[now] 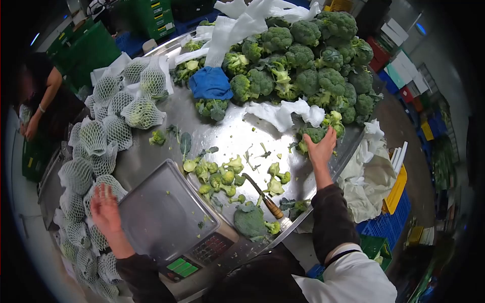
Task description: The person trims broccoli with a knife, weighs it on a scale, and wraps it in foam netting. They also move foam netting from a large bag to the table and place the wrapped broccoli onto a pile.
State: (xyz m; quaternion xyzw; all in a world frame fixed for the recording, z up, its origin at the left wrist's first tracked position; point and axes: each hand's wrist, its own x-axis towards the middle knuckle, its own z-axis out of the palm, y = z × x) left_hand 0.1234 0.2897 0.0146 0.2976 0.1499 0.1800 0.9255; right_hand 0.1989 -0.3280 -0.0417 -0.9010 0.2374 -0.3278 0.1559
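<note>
My right hand [322,151] grips a broccoli head [314,133] at the near edge of a big broccoli pile [308,60], thumb on one side and fingers on the other. My left hand [105,209] hovers at the left side of the scale [166,212], fingers apart and slightly blurred, close to broccoli heads in white foam nets [77,175]. Nothing shows in it. On the steel table [202,136] a knife with a wooden handle [273,207] lies among cut broccoli florets [220,177]. Beside it sits another broccoli head [248,220].
A blue cloth [210,83] and white foam nets [230,35] lie by the pile. Crumpled white sheeting [366,182] hangs past the table's right edge, above a blue crate [389,222]. Another person's arm [48,96] is at the far left, near green crates [83,53].
</note>
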